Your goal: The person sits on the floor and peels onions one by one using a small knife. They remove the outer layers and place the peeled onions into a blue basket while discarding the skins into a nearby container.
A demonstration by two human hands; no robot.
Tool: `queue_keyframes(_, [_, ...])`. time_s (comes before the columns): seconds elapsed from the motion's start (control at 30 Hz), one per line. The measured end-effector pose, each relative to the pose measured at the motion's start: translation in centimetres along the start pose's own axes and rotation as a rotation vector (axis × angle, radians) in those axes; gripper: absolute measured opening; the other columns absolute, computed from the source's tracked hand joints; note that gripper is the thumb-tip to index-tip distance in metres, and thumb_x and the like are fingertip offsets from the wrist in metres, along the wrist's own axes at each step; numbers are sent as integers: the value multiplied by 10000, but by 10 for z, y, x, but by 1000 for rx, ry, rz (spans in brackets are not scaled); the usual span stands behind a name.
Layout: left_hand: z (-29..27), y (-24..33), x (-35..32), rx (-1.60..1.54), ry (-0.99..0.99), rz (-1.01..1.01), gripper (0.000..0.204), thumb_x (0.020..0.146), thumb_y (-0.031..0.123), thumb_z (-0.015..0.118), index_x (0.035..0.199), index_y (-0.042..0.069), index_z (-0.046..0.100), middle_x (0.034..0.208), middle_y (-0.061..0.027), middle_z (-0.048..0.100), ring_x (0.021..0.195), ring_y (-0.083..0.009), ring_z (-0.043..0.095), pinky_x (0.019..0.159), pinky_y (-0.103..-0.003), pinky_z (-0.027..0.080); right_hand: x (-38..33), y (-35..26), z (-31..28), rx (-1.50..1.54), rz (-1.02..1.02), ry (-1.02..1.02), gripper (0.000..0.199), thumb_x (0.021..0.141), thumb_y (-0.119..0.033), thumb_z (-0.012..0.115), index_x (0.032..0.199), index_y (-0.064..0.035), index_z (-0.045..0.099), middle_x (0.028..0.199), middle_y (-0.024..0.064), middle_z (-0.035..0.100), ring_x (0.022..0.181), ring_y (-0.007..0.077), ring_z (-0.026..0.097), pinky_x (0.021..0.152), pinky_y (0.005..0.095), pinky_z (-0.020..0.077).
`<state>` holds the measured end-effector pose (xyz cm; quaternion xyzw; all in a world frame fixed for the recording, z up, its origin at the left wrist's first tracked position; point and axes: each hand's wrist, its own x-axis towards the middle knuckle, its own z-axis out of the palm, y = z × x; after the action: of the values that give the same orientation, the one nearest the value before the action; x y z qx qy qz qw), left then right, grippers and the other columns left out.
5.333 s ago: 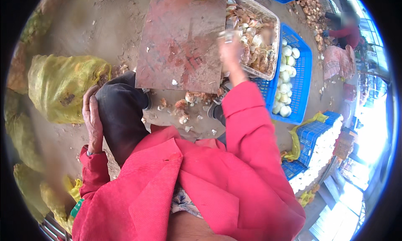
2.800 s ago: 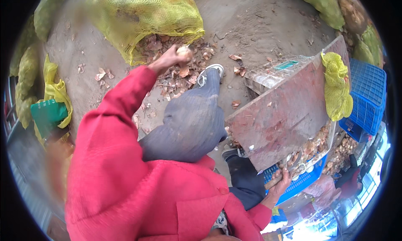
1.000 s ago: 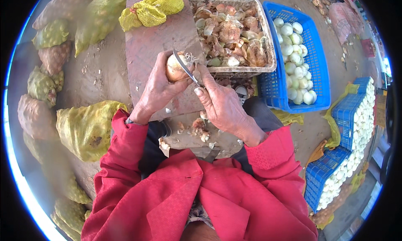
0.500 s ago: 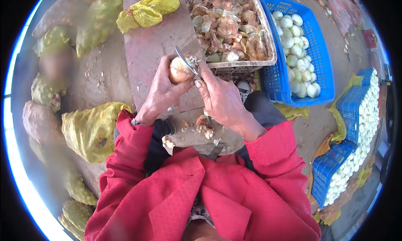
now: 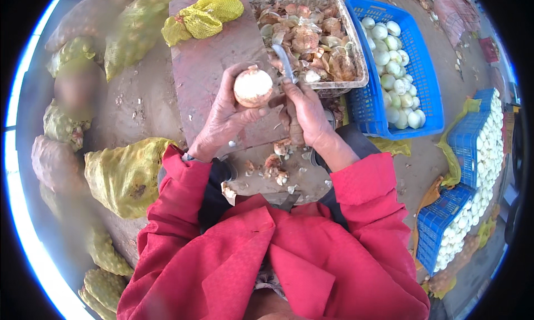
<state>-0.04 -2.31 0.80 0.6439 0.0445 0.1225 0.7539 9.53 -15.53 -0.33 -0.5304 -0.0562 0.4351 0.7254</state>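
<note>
My left hand is closed round an onion above the reddish-brown board. The onion shows a pale, cut face toward me, with brown skin left on its lower side. Just to the right, my right hand grips a knife whose short curved blade points up and away. The blade is apart from the onion and lies over the near left edge of a white tub of onion skins. My right fingers partly hide one another, and the knife's handle is covered by the hand.
A blue crate of peeled onions stands right of the tub. More blue crates are at far right. Yellow mesh bags lie on the board; full sacks line the left. Skin scraps lie before me.
The knife has come away from the onion, moving right and up with my right hand. The onion has shifted slightly right, and its pale cut face now shows.
</note>
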Motion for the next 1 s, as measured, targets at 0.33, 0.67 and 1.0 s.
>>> queue_keyframes(0.33, [-4,-1,-2,210,-136,25,738,815,262,581,1364,89,119,1289,-96,333,1163,-183,369,931,-336,359,1,-1,-5,-440,-557,-94,385,825,-311,560,1062,-16,490,745,70,570,594,108,543,520,240,433])
queue_keyframes(0.67, [-2,5,-2,-68,67,-302,607,804,279,603,1276,30,313,1150,-71,460,1022,-145,464,821,-290,433,-8,-6,-13,-788,-769,-65,347,883,-244,452,1144,-17,470,929,195,575,860,353,570,742,359,459])
queue_keyframes(1.0, [-10,-7,1,292,71,-200,597,702,74,671,1206,14,358,1032,-40,471,958,-95,465,828,-252,415,-25,-9,-16,-1113,-455,-215,461,882,-284,421,1234,1,340,625,211,554,610,382,561,546,457,428])
